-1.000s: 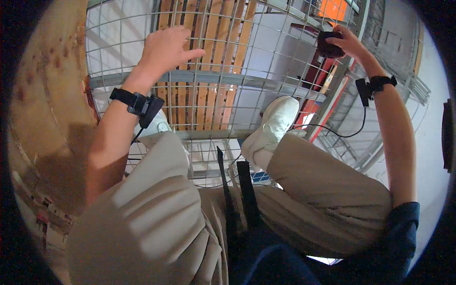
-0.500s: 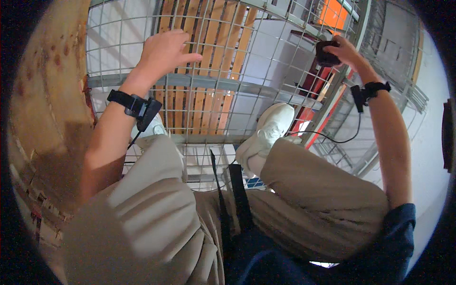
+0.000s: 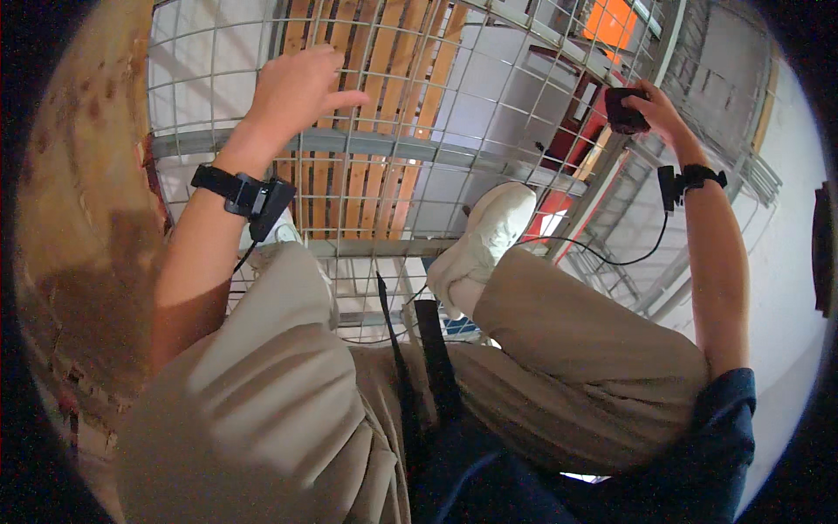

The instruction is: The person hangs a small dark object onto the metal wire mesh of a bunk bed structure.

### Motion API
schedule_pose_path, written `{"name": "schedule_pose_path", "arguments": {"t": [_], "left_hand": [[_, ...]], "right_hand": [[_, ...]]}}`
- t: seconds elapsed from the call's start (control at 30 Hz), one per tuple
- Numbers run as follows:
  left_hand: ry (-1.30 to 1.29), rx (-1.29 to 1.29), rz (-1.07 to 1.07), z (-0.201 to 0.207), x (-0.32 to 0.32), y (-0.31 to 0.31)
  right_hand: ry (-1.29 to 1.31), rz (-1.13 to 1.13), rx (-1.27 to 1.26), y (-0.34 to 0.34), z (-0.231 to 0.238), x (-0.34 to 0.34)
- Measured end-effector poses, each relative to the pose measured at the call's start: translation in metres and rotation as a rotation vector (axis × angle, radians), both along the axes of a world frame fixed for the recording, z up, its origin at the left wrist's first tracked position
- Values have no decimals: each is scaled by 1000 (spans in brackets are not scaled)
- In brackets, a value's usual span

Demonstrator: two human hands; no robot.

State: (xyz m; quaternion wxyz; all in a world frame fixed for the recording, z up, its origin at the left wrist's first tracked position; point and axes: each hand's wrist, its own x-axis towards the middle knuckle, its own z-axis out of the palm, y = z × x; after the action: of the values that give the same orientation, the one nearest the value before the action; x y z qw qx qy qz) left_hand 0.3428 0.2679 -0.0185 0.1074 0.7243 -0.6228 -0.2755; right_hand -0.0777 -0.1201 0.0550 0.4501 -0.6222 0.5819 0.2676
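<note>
My left hand (image 3: 298, 98) is over the wire mesh (image 3: 489, 83), its thumb stretched out to the side and apart from the fingers. I see nothing held in it; whether the fingertips touch the wires I cannot tell. At the upper right, my right hand (image 3: 656, 109) is closed around a small dark block with rounded edges (image 3: 626, 112). It looks dark brown to black, and its kind cannot be made out. The block is beside the metal frame bar (image 3: 656, 65) at the mesh's right side. A black strap with a small device sits on each wrist.
Wooden slats (image 3: 371, 96) show behind the mesh. A worn wooden panel (image 3: 92, 218) stands at the left, a pale wall (image 3: 786, 288) at the right. Orange (image 3: 609, 26) and dark red (image 3: 572, 140) things lie beyond the bars. My white shoe (image 3: 502, 218) is by the lower frame rail.
My right hand has shifted right and slightly down with the dark block in it. The left hand keeps nearly the same pose, slightly farther left. The view has shifted a little against the mesh.
</note>
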Motion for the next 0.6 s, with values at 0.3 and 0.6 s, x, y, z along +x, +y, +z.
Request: {"name": "schedule_pose_path", "arguments": {"t": [0.3,0.6], "left_hand": [[29,-102,20,-3,-5,-3],[28,-127,5,-6,-2,-3]], "right_hand": [[134,639,-416,12,-35,-2],[-98,224,-100,-28,9,-35]]}}
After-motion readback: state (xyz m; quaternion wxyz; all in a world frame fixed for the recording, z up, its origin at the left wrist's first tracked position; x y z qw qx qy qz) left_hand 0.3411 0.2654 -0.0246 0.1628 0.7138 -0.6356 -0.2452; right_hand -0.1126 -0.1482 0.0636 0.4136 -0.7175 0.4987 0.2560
